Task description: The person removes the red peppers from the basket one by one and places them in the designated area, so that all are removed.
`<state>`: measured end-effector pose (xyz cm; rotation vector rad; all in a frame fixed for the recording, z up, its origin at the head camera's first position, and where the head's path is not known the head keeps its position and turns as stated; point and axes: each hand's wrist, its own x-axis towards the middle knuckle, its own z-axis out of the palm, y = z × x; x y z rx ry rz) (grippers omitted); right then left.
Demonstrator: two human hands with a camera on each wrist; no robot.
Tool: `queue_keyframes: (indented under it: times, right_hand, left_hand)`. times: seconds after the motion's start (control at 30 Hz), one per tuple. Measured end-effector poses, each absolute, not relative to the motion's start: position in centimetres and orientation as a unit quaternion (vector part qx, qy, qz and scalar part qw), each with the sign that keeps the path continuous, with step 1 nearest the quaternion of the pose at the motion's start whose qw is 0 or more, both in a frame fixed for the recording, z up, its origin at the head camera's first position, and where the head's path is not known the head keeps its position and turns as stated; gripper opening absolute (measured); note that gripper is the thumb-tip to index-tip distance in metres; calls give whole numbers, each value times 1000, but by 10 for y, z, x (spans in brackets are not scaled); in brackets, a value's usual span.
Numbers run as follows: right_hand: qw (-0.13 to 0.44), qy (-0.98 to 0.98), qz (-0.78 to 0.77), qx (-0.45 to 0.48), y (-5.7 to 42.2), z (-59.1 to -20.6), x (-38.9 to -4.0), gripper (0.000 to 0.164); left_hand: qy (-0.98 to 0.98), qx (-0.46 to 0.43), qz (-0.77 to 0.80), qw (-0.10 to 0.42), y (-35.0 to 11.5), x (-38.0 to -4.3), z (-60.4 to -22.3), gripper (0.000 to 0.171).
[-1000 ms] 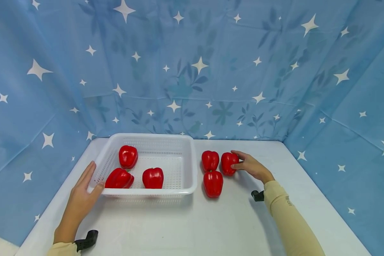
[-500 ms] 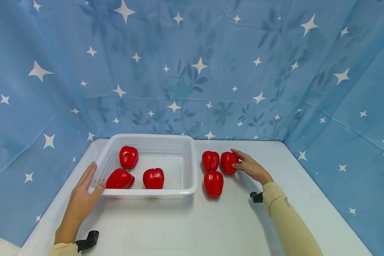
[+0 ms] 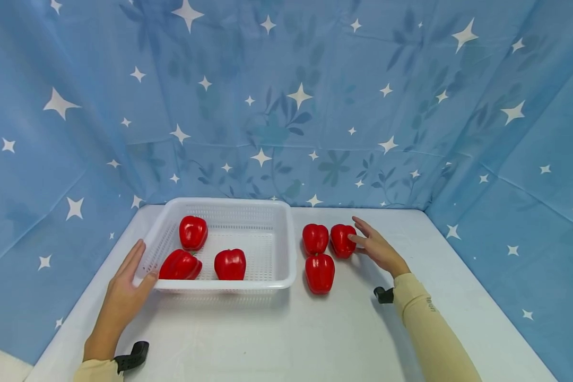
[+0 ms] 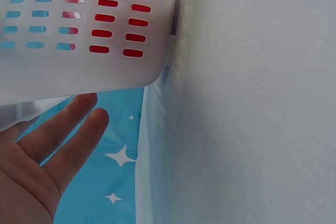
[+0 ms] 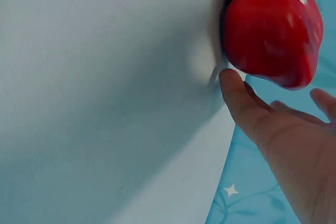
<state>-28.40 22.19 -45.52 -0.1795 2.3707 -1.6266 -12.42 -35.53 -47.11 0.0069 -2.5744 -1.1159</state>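
While the left hand (image 3: 124,292) lies along the left end of the basket (image 3: 224,285), the right hand (image 3: 379,249) is over at the far part of the table (image 3: 219,334), just beside the outermost pepper (image 3: 341,242). From where I stand, nothing is gripped on either side: the left fingers are straight and spread, with the thumb at the rim's near corner, and the right fingers are parted, with the thumb in front of that pepper's side. Whether the right thumb touches it I cannot tell; the right wrist view shows the hand right up close, but not wrapped round it.

Three peppers are outside the basket, to its right: the outermost one, a second (image 3: 315,239) just beside it, and a third (image 3: 320,274) nearer the person. Three more sit inside: one toward the back (image 3: 193,233), one lying at the near left (image 3: 180,265) and one by the front wall (image 3: 230,264).

I'd take the step in hand to be an approach to the outermost pepper, or a letting-go; this moment alone doesn't settle which. If it is to be picked up, the move calls for bringing thumb and fingers together round its smooth sides, without nudging its neighbours, while the left hand steadies the basket.
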Motion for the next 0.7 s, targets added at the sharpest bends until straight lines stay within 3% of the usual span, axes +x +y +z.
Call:
queue_keyframes:
  times: [0.4, 0.7]
  right_hand:
    - [60, 813, -575, -63, 223, -439, -281, 84]
    - [50, 763, -641, -70, 208, -415, -278, 80]
  left_hand:
    - [-905, 7, -393, 164, -355, -124, -470, 78]
    - [-905, 5, -393, 165, -355, -125, -470, 77]
